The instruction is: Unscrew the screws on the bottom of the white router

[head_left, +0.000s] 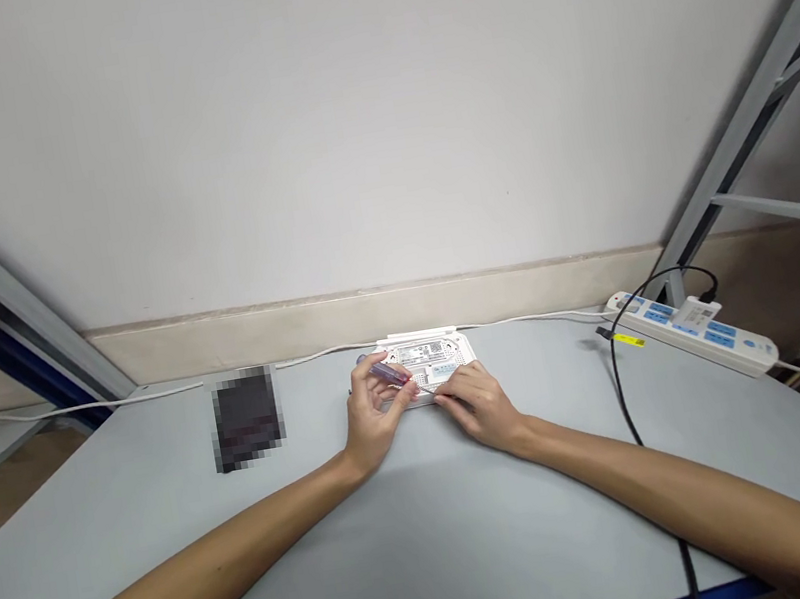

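Note:
A white device (460, 349) with vent holes and printed labels lies on the grey table near the wall. My left hand (373, 407) is closed round a screwdriver (387, 373) with a purplish, see-through handle, above the device's left part. The thin metal shaft points right and down toward my right fingertips. My right hand (482, 405) rests at the device's front right edge, its thumb and forefinger pinched at the tip of the shaft. Whether those fingers also hold something small cannot be made out.
A pixelated dark object (246, 420) lies on the table (423, 539) at the left. On the right is a white power strip (694, 332) with a plugged-in adapter. A black cable (622, 396) with a yellow tag runs under my right forearm. Metal frames stand at both sides.

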Demonstrator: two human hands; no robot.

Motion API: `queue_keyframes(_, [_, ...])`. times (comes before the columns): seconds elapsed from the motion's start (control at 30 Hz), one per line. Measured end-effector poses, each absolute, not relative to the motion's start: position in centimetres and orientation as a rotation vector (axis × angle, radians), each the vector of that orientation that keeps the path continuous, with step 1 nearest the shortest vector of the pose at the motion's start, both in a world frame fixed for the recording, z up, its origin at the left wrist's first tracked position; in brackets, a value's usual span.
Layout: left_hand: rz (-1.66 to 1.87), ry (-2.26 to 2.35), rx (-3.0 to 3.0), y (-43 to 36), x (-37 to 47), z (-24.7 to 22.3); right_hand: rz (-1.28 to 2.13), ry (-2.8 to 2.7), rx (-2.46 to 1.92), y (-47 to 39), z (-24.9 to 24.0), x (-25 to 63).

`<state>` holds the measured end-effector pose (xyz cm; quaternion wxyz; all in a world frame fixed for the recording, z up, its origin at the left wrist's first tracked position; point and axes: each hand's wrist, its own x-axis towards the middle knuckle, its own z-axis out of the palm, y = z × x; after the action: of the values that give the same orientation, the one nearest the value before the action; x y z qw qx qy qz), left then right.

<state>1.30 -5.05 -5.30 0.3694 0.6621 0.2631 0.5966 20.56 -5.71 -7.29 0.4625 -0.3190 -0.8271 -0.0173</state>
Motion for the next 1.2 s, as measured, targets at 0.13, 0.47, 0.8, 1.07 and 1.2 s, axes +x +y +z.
queue_keyframes(0.13, [1.537, 0.68, 1.694, -4.96, 1.27, -5.44, -0.025, -2.034, -0.799, -5.72, -7.18, 20.58])
queue_keyframes(0.47, [1.542, 0.677, 1.684, -5.05, 1.28, -5.44, -0.021, -2.022, -0.795, -5.83, -6.99, 20.51])
queue_keyframes(0.8, [1.543, 0.685, 1.701, -5.04, 1.27, -5.37, -0.044, -2.016, -0.781, -5.77, -7.1, 20.6])
queue_keyframes(1.07, [1.545, 0.646, 1.764, -4.99, 1.13, -5.62, -0.046, -2.019, -0.77, -5.84, -7.06, 20.46])
queue_keyframes(1.2, [1.56, 0.636, 1.769, -4.89, 1.09, -5.81, -0.037, -2.016, -0.755, -5.88, -7.03, 20.43])
